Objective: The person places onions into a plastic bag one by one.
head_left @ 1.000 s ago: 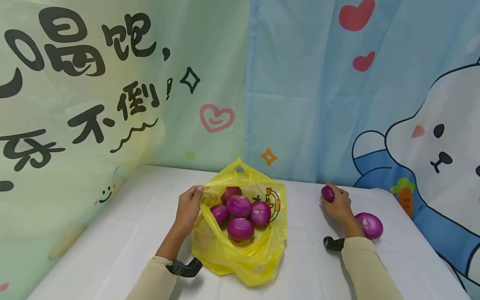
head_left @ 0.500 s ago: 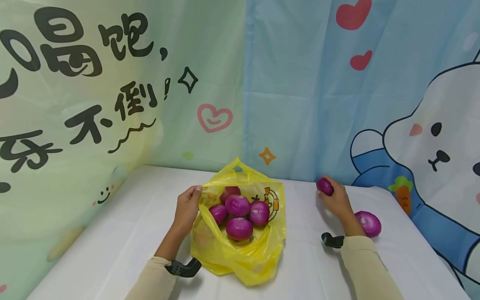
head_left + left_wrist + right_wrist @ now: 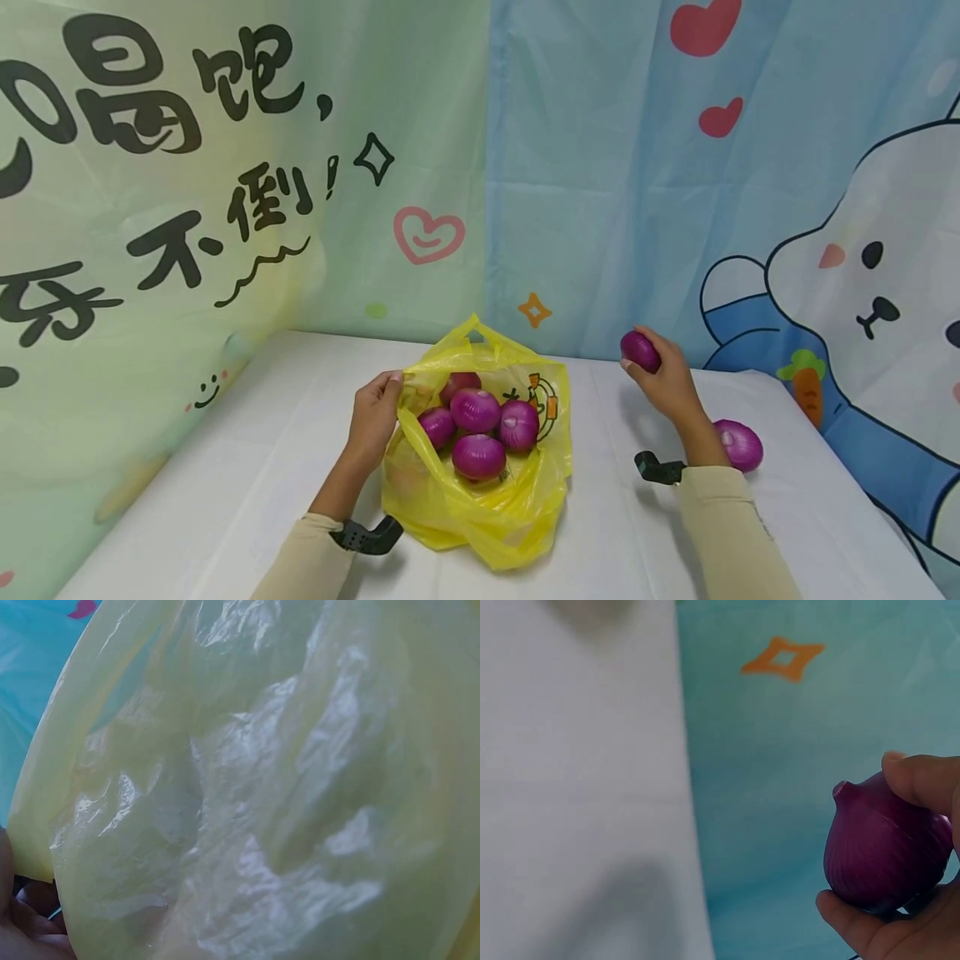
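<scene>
My left hand (image 3: 375,421) pinches the left rim of a yellow plastic bag (image 3: 517,517), whose mouth faces me. Several purple onions (image 3: 478,457) lie inside it. In the left wrist view the bag's thin film (image 3: 247,787) fills nearly everything, with part of the hand (image 3: 30,930) at the lower left. To the bag's right, my right hand (image 3: 667,379) grips a single purple onion (image 3: 640,351) above the table. The right wrist view shows this onion (image 3: 885,847) held between thumb and fingers, its stem end pointing up and left.
Another purple onion (image 3: 741,446) lies on the white table (image 3: 600,517) beside the right forearm, partly hidden by it. A printed cloth backdrop (image 3: 570,167) rises behind the table's far edge. Dark wrist-worn cameras (image 3: 367,535) stick out from both wrists.
My right hand has lifted the onion up off the table and moved slightly left with it. The left hand keeps its hold on the bag, and the bag's contents look unchanged.
</scene>
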Demonstrator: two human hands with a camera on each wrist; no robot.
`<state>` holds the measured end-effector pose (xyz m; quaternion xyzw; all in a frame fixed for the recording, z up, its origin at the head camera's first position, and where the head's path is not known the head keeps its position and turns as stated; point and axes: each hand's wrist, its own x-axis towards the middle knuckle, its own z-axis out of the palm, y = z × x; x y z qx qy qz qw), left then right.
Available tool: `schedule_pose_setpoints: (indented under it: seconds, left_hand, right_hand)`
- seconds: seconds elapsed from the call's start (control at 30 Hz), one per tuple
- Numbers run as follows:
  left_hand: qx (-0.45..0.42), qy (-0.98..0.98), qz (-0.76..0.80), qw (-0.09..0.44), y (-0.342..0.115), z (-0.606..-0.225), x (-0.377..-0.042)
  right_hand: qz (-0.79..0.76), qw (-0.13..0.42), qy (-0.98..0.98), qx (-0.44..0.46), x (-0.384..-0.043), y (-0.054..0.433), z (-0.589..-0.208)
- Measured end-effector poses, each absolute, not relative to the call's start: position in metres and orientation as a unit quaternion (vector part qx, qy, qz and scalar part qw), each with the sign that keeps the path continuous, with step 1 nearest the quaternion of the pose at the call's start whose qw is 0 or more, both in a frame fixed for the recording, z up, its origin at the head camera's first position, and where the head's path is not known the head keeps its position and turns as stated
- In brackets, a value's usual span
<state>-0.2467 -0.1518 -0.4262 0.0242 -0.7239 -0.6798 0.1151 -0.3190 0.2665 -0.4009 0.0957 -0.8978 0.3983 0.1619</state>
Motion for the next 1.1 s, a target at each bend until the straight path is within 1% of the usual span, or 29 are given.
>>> schedule_pose_setpoints:
  seconds: [0.23,0.73,0.83,0.97,1.1]
  left_hand:
    - [0.026,-0.724,-0.681,0.11,-0.151,-0.426,-0.246]
    - [0.011,-0.718,-0.685,0.12,-0.147,-0.428,-0.246]
    - [0.01,-0.718,-0.685,0.124,-0.147,-0.426,-0.246]
    - [0.012,-0.718,-0.686,0.117,-0.149,-0.424,-0.245]
    - [0.016,-0.718,-0.687,0.109,-0.151,-0.423,-0.244]
  right_hand:
    - [0.418,0.154,-0.889,0.108,-0.312,0.244,-0.384]
    - [0.478,0.094,-0.844,0.223,-0.288,0.21,-0.354]
    - [0.505,0.054,-0.82,0.264,-0.283,0.203,-0.347]
    - [0.554,-0.028,-0.765,0.328,-0.282,0.191,-0.347]
    - [0.585,-0.109,-0.711,0.373,-0.282,0.178,-0.354]
